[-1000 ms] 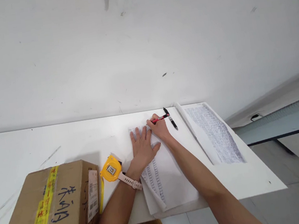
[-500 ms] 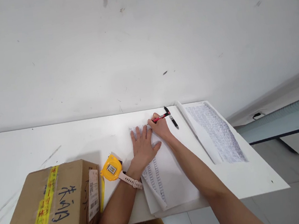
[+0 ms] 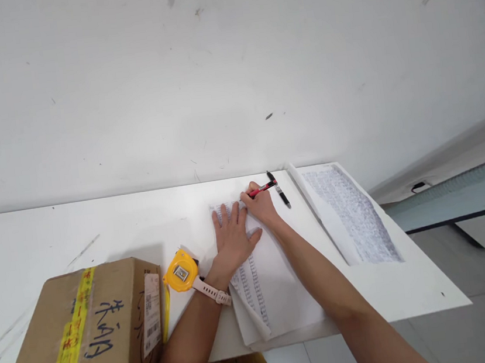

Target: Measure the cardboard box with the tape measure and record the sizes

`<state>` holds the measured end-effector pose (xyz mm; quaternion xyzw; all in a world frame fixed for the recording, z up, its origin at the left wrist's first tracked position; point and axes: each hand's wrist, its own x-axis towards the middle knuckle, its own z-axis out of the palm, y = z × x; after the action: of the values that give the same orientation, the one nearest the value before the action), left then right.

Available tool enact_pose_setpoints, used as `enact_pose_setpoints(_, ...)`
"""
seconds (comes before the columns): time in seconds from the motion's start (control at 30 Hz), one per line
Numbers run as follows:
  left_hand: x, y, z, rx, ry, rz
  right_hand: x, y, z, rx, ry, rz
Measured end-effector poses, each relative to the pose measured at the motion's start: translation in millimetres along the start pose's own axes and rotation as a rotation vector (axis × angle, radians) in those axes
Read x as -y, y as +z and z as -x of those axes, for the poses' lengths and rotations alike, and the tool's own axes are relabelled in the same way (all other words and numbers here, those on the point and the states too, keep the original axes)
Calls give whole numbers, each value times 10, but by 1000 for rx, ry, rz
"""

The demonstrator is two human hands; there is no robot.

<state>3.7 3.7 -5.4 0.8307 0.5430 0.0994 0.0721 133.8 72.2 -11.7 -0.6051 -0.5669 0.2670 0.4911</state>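
My left hand [image 3: 233,237] lies flat with fingers spread on a stack of white paper sheets [image 3: 285,294] that bear columns of handwriting. In my right hand [image 3: 261,206], closed in a writing grip, is a red pen [image 3: 260,190] with a black end. Its tip is hidden behind my fingers, near the top edge of the sheets. A black pen [image 3: 281,191] lies on the table just right of that hand. By my left wrist rests a yellow tape measure [image 3: 181,271], some of its yellow tape showing along the box.
A taped cardboard box [image 3: 104,316] with a label and marker writing takes up the table's left front. Another sheet stack [image 3: 348,215], densely written, lies at the right. The white wall [image 3: 196,93] borders the back of the white table [image 3: 415,290].
Almost nothing differs. The camera view has shifted very slightly, and my right hand with the red pen sits nearly where it was. My left hand stays flat on the paper.
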Motion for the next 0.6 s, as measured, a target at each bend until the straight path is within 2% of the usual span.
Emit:
enact_pose_setpoints(0.33, -5, -1, 1, -3, -6, -2, 25, -4, 0, 5, 25, -1)
enact_pose_setpoints(0.6, 0, -8, 4, -33, -17, 5, 39, -19, -2, -43, 45, 27)
